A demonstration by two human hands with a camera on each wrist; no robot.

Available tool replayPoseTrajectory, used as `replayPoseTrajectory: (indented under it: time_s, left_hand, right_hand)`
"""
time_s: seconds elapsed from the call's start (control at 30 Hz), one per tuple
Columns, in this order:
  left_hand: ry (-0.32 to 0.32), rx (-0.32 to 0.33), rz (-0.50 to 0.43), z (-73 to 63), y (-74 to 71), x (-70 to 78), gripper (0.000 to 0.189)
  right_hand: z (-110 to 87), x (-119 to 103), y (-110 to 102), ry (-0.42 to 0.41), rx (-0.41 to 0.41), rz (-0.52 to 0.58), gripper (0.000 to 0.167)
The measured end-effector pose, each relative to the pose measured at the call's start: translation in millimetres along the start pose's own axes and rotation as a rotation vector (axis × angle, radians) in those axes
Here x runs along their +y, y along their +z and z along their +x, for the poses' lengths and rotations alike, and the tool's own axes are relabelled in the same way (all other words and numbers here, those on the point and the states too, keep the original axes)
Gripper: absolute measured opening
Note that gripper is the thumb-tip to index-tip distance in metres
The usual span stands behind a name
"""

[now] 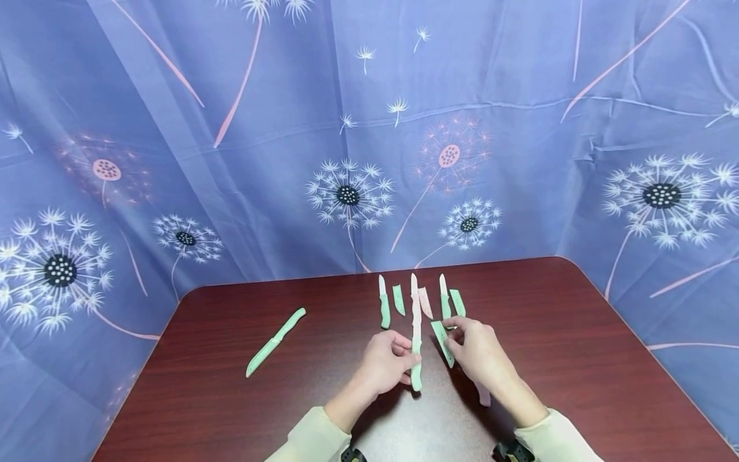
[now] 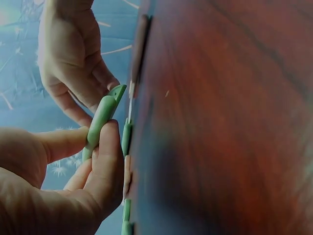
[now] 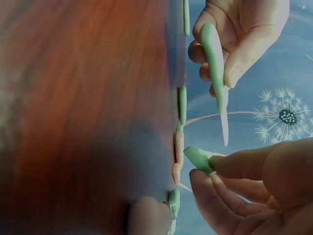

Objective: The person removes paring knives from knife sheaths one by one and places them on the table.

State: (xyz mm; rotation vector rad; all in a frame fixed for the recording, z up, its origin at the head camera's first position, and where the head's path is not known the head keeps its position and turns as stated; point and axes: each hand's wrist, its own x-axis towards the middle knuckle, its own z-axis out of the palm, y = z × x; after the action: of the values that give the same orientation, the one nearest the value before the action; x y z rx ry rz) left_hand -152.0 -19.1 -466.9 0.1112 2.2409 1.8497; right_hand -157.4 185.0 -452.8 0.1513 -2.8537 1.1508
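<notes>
My left hand [image 1: 383, 360] grips a paring knife by its green handle [image 1: 417, 372] between thumb and fingers. Its pale blade [image 3: 224, 128] is bare and points away from me. To its right, my right hand [image 1: 478, 350] pinches a green knife sheath [image 1: 442, 345] by its side. In the right wrist view the sheath is apart from the blade and close to its tip. The left wrist view shows the knife's handle end-on, with the sheath partly behind it. Both things are held above the table.
Toward the back lie a green knife [image 1: 385, 309], a green sheath [image 1: 398, 299], a pink knife [image 1: 416, 301], a pink sheath [image 1: 425, 303], another green knife [image 1: 444, 298] and its neighbouring sheath [image 1: 458, 301]. A sheathed green knife [image 1: 276, 341] lies left; a pink handle [image 1: 484, 396] shows beneath my right forearm.
</notes>
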Motion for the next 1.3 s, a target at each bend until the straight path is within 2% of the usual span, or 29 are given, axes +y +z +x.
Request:
replayPoseTrajectory:
  time_s: [0.23,0.47,0.77,1.3]
  left_hand:
    - [-0.016,-0.024,0.0,-3.7,10.0,-2.8,0.019]
    - [-0.049,-0.037,-0.007,-5.3,13.7,-4.4,0.02]
    - [-0.066,-0.043,0.059,-2.7,15.7,-2.3,0.019]
    - [-0.098,-0.079,0.072,2.0,16.0,2.9,0.017]
  right_hand:
    - [-6.0,-1.1,2.8,0.013,-0.024,-0.037,0.03]
    - [-7.0,-1.1,3.9,0.041,-0.055,-0.073,0.027]
    - [-4.7,0.8,3.1,0.072,-0.089,-0.088,0.023]
    - [2.3,-0.1,-3.0,0.211,-0.211,0.122,0.014]
